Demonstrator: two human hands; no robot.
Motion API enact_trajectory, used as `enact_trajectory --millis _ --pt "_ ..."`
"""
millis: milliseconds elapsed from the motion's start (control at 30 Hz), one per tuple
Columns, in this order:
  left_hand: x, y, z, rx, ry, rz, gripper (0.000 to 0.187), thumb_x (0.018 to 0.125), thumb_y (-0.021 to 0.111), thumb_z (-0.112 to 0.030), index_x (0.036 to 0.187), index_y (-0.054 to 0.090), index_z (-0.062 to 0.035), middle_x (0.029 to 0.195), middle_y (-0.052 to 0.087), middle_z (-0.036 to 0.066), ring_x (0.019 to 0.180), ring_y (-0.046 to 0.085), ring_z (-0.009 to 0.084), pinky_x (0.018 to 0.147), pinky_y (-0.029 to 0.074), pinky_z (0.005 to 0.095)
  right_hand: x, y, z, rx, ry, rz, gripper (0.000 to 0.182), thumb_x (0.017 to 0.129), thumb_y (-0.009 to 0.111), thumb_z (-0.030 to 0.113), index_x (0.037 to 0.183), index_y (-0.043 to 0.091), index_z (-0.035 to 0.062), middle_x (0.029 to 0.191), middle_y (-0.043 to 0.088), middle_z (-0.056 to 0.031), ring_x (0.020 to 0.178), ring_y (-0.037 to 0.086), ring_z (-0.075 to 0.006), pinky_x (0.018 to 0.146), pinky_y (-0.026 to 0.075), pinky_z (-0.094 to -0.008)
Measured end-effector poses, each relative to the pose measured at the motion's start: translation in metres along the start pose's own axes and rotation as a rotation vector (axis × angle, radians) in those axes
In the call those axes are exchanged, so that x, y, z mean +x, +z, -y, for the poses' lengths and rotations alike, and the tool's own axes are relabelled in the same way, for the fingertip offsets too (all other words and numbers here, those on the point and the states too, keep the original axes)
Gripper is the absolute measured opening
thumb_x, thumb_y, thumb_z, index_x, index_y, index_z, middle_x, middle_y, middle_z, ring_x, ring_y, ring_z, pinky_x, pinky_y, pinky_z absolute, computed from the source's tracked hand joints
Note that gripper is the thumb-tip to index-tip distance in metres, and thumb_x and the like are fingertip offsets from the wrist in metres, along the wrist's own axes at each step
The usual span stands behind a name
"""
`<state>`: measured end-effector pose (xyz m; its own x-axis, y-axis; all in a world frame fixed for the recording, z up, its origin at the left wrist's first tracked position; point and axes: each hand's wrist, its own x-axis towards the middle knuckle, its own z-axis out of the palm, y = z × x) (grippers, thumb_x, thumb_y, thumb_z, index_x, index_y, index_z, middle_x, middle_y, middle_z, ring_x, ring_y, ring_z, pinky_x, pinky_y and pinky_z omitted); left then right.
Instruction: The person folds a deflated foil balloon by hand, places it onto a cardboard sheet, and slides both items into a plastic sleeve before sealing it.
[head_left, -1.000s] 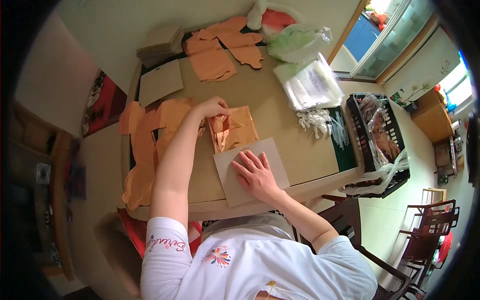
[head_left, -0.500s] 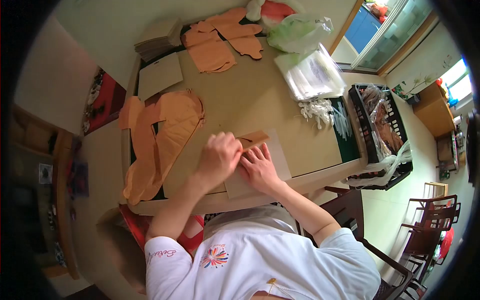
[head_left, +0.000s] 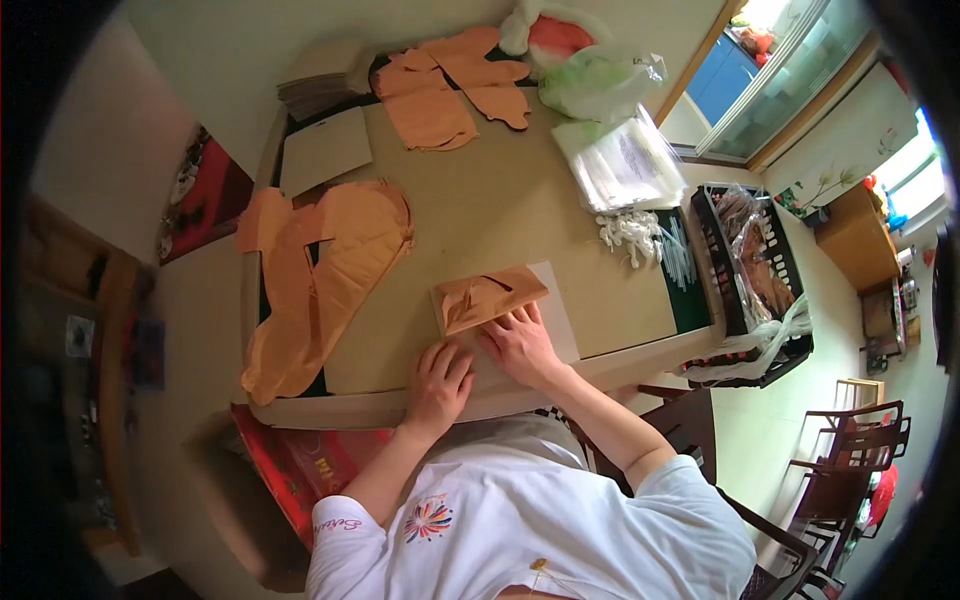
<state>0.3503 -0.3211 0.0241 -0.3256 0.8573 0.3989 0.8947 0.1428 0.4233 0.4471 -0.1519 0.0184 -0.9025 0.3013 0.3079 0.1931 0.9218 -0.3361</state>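
Note:
A folded orange fabric piece (head_left: 490, 297), with a dark slit or strip across its top, lies on a pale card sheet (head_left: 558, 318) near the table's front edge. My right hand (head_left: 522, 346) rests its spread fingertips on the near edge of the fabric. My left hand (head_left: 440, 382) sits nearer my body, beside the card's near left part. Its fingers are loosely bent and slightly apart, with nothing seen in them. Larger orange fabric pieces (head_left: 345, 240) lie in a heap to the left, hanging near the table edge.
More orange pieces (head_left: 430, 105) lie at the back. A board (head_left: 325, 150) and a stack of cards (head_left: 322, 82) are at the back left. Clear plastic bags (head_left: 625, 165), white strings (head_left: 630, 237) and thin strips (head_left: 677, 250) lie right. A black crate (head_left: 735, 260) stands beyond the table's right edge.
My left hand has let go of the fabric and drawn back toward my body. The fabric's left part now lies flat and visible. My right hand has hardly moved.

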Motion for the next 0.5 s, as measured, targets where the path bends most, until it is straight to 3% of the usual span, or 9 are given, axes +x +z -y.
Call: enact_trajectory --millis 133,233,333,400,500 --pt "-0.005 0.002 -0.001 0.045 -0.009 0.035 0.033 0.079 0.068 -0.012 0.111 0.061 -0.0064 0.122 0.054 0.014 0.117 0.049 0.0344 0.097 0.041 0.0465 -0.003 0.0 0.003 -0.047 0.009 -0.005 0.039 0.089 0.058 0.029 0.124 0.058 0.0124 0.14 0.045 -0.0107 0.132 0.039 -0.0301 0.112 0.023 -0.056" --pt "-0.007 0.006 0.001 0.063 -0.001 -0.005 0.031 0.08 0.067 -0.013 0.11 0.062 -0.0082 0.123 0.054 0.014 0.118 0.049 0.0325 0.098 0.04 0.0472 -0.019 -0.032 0.007 0.124 -0.011 0.247 0.04 0.086 0.063 0.023 0.124 0.058 0.0127 0.136 0.05 -0.0117 0.131 0.042 -0.0291 0.108 0.032 -0.0502" --pt "-0.008 0.005 -0.002 0.103 -0.008 -0.017 0.031 0.081 0.067 -0.014 0.112 0.062 -0.0105 0.124 0.054 0.012 0.119 0.048 0.0305 0.099 0.04 0.0476 0.016 -0.113 0.01 0.711 0.221 0.326 0.042 0.082 0.067 0.016 0.124 0.058 0.0133 0.128 0.056 -0.0127 0.122 0.049 -0.0306 0.101 0.041 -0.0427" --pt "-0.006 0.005 -0.003 0.116 -0.005 -0.012 0.032 0.081 0.067 -0.015 0.113 0.062 -0.0117 0.124 0.054 0.011 0.119 0.048 0.0298 0.1 0.039 0.0478 0.06 -0.136 -0.013 0.282 -0.01 -0.068 0.04 0.083 0.067 0.013 0.122 0.058 0.0127 0.12 0.059 -0.0135 0.113 0.053 -0.0331 0.095 0.045 -0.0391" --pt "-0.007 0.005 -0.001 0.123 -0.003 0.0 0.035 0.081 0.067 -0.015 0.115 0.061 -0.0127 0.124 0.054 0.01 0.119 0.048 0.0293 0.101 0.039 0.0478 0.122 -0.113 -0.058 0.26 0.08 -0.056 0.037 0.085 0.065 0.017 0.121 0.058 0.0115 0.12 0.058 -0.0138 0.111 0.053 -0.0353 0.094 0.045 -0.0426"
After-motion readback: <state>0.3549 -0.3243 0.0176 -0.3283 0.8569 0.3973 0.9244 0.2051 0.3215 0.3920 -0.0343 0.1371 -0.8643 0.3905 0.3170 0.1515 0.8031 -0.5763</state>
